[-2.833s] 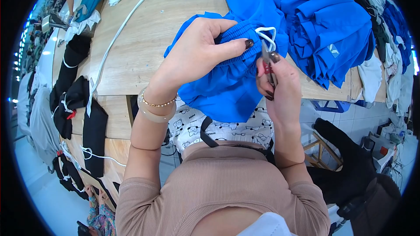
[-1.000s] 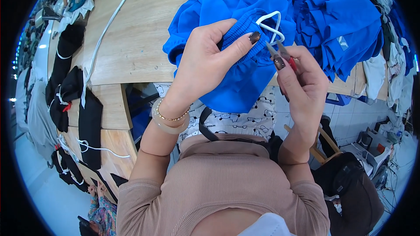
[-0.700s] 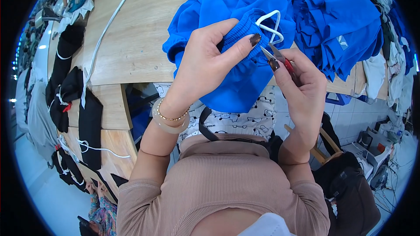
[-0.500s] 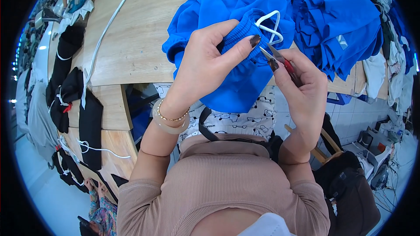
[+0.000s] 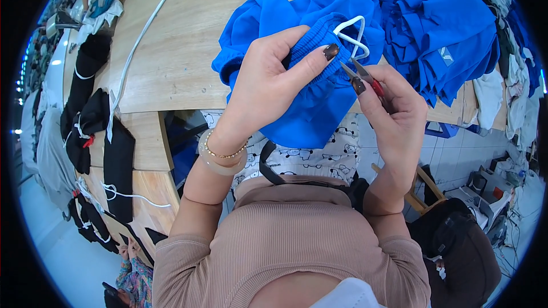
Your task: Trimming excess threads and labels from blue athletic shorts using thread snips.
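My left hand (image 5: pixel 274 77) is closed on the gathered elastic waistband of a blue garment (image 5: pixel 302 117), its thumb lying across the ribbed band. A white drawstring (image 5: pixel 359 34) loops out of the band just beyond the fingertips. In my right hand (image 5: pixel 394 105) are small thread snips (image 5: pixel 376 87) with red on the handle. Their two pointed blades stand a little apart, aimed at the waistband close to my left thumb. Whether the tips touch the cloth I cannot tell. Part of the garment hangs over the table's front edge, and the rest lies bunched behind my hands.
A pile of blue garments (image 5: pixel 436 28) lies at the right on the wooden table (image 5: pixel 177 51). Black fabric strips (image 5: pixel 118 165) with white cords lie at the left. A white cable (image 5: pixel 149 20) crosses the table. Another person's hands (image 5: pixel 130 248) show at the lower left; a dark chair (image 5: pixel 456 245) stands at the lower right.
The snips have shifted very slightly, and their blades sit a touch farther from my left thumb. My left hand keeps its hold on the waistband.
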A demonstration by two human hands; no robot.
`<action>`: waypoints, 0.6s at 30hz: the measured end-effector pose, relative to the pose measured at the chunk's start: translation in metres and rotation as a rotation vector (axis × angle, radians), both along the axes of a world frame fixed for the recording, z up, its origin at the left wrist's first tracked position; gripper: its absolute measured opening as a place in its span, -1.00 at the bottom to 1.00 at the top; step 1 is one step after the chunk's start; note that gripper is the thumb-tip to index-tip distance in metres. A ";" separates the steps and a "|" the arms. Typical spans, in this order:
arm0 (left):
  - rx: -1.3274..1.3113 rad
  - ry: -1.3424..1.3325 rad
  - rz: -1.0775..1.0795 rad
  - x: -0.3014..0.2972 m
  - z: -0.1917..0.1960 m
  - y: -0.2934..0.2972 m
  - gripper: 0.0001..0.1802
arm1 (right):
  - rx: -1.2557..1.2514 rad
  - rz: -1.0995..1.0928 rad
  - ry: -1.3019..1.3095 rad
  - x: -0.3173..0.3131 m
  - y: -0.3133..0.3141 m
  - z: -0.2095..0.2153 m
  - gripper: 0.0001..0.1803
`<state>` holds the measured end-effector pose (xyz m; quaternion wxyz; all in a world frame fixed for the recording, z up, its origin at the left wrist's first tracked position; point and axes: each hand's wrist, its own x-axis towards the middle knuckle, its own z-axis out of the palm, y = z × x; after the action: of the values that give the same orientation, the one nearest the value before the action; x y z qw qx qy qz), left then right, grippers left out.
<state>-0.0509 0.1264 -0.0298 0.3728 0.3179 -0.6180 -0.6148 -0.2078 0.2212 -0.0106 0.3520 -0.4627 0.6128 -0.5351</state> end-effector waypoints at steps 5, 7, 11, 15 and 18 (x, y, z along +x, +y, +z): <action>-0.047 -0.046 -0.013 0.001 0.001 0.000 -0.76 | 0.037 0.009 0.102 -0.002 0.000 0.001 -0.88; -0.036 -0.038 -0.007 0.000 0.001 0.001 -0.76 | 0.057 0.015 0.134 -0.003 0.000 0.004 -0.87; -0.036 -0.031 0.002 0.000 0.000 0.001 -0.77 | 0.100 0.034 0.157 -0.002 0.000 0.008 -0.84; 0.000 0.019 0.006 0.000 -0.002 -0.001 -0.77 | 0.046 0.027 0.111 -0.002 0.001 0.002 -0.83; 0.045 0.047 -0.006 0.000 -0.001 -0.002 -0.77 | -0.004 0.035 0.109 -0.003 0.000 -0.001 -0.83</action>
<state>-0.0513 0.1244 -0.0310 0.3783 0.3099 -0.5959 -0.6370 -0.2106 0.2215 -0.0117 0.3267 -0.5026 0.6217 -0.5041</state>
